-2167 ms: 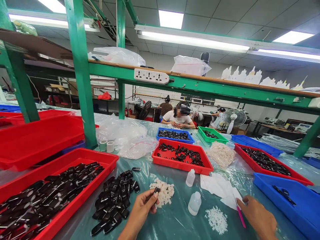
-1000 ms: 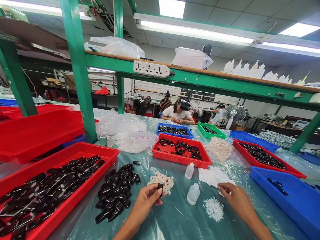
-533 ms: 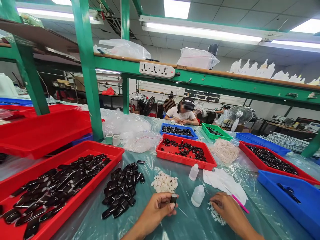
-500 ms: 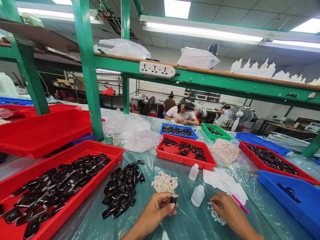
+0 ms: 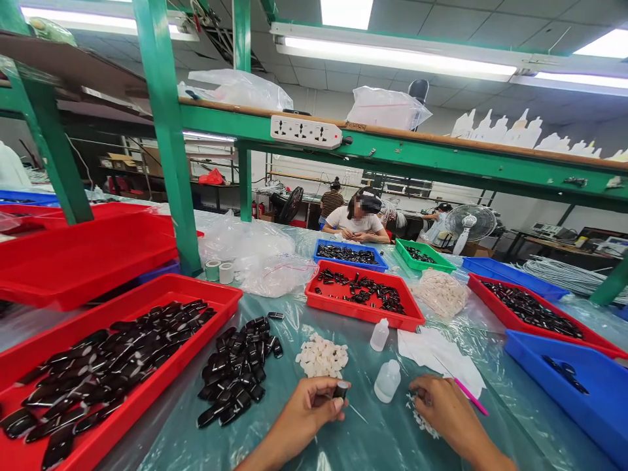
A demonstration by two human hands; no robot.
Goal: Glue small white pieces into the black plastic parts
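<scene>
One small, glossy black, block-shaped piece with a pale end [image 5: 340, 391] is pinched between the thumb and fingers of the left hand [image 5: 305, 416], above the green, plastic-covered bench [image 5: 375, 451]. It looks light and stiff, probably a bit slippery and easily scuffed; I'd grip it by its sides, clear of that end. The right hand's [image 5: 452, 413] fingers curl over tiny white bits [image 5: 422, 422]; whether they're pinching any, I can't tell.

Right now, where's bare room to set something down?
The green sheet is bare between the thin rod by your left hand and your right hand; also between left hand and loose black pile. Crowded: around right hand, white bits, paper, pink tool.
</scene>
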